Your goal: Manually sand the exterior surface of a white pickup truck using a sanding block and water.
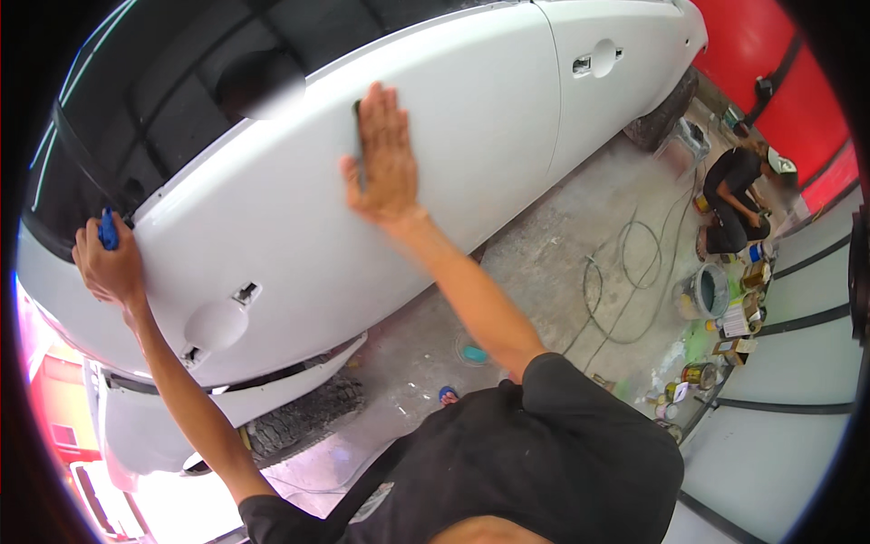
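A white car door panel [471,118] fills the upper middle of the head view. My right hand [390,163] lies flat against it, with fingers stretched out and pointing up. Along that hand's left edge runs a narrow dark strip; whether it is a thin pad under the palm or a shadow, I cannot tell. My left hand [113,265] is at the car's window edge on the far left, its fingers curled around a small blue object [109,230]. Most of the blue object is hidden, so its kind is unclear. Below and between my hands is a handle recess [217,325] without its handle.
Dark window glass [181,82] borders the panel. Hoses [625,272] loop over the concrete floor. A bucket [702,290] and several cans [698,374] line the right wall. A co-worker in dark clothes [734,190] crouches at the far right. A tyre [304,417] is below the door.
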Demonstrator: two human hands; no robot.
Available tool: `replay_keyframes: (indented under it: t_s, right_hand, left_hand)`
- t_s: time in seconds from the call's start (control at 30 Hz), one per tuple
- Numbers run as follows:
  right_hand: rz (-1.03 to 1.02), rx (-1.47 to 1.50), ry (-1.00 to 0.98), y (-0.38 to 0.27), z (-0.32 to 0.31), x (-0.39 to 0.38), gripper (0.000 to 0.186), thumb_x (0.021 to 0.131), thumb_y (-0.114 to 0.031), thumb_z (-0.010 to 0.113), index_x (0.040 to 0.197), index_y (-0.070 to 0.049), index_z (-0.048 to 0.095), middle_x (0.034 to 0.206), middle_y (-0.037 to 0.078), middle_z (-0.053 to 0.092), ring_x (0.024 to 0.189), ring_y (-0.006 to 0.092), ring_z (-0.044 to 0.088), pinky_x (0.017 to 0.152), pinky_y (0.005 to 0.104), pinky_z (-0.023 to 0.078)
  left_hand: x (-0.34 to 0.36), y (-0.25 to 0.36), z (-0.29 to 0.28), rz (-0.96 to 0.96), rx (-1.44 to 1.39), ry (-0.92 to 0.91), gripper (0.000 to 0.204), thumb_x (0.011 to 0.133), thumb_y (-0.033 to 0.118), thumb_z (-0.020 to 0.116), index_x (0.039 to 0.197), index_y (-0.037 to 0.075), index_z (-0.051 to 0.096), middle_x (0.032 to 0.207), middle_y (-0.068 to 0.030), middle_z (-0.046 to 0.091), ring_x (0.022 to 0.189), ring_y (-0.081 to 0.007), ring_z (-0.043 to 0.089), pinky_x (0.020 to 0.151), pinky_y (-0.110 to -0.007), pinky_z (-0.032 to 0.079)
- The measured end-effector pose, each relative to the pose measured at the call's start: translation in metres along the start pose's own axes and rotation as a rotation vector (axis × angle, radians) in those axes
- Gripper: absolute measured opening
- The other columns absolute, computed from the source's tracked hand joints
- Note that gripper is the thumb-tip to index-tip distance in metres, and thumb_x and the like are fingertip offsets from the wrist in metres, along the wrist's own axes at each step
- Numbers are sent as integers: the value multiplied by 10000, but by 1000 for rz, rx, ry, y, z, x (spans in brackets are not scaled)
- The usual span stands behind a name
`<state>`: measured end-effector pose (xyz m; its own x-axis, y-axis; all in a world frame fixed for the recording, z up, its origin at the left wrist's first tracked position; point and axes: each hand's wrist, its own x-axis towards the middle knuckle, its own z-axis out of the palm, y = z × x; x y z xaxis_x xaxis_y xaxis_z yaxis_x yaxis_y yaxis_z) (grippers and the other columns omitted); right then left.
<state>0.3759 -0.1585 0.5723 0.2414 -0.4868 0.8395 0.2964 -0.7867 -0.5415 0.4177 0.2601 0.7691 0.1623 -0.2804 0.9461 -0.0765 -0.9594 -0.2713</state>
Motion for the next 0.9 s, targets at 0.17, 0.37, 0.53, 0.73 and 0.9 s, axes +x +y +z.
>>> replay_keyframes:
  t_s: [0.17, 0.37, 0.53, 0.73, 0.9]
  right_hand:
    - [191, -85, 98, 97, -41, 110, 726, 1082, -403, 348, 1615, 45, 140, 1697, 225, 147, 1588, 361, 87, 1291, 457, 38]
    - [101, 6, 39, 9, -3, -9, 803, 1069, -427, 369, 1594, 112, 90, 1677, 314, 92, 1577, 431, 59, 1279, 516, 20]
    - [133, -18, 71, 66, -29, -7, 754, 1083, -433, 320, 1623, 41, 92, 1700, 243, 110, 1585, 392, 76, 1275, 530, 38]
    - [367, 10, 181, 72, -28, -10, 803, 1077, -512, 279, 1626, 34, 63, 1704, 237, 89, 1590, 376, 41, 1278, 513, 7]
    - [110, 47, 20, 46, -14, -93, 807, 1073, -519, 290, 1626, 32, 88, 1703, 237, 100, 1584, 394, 76, 1275, 522, 16]
  left_hand:
    - [1, 13, 1, -52, 4, -11, 170, 867, 256, 761, 912, 98, 717, 884, -24, 646, 866, -259, 639, 730, -419, 513]
    - [-1, 5, -3, -44, 45, -26, 164, 867, 263, 761, 905, 110, 718, 875, -15, 642, 853, -252, 635, 724, -417, 514]
    - [-4, -12, 7, -9, 27, -7, 171, 870, 272, 758, 912, 111, 720, 882, -19, 645, 852, -254, 639, 730, -420, 513]
    - [5, 9, 2, -42, 42, -24, 205, 892, 287, 748, 938, 89, 727, 895, -35, 663, 870, -271, 650, 747, -425, 511]
    - [-5, -16, 6, 13, 29, 19, 171, 864, 268, 761, 910, 109, 717, 879, -22, 647, 860, -259, 643, 731, -417, 508]
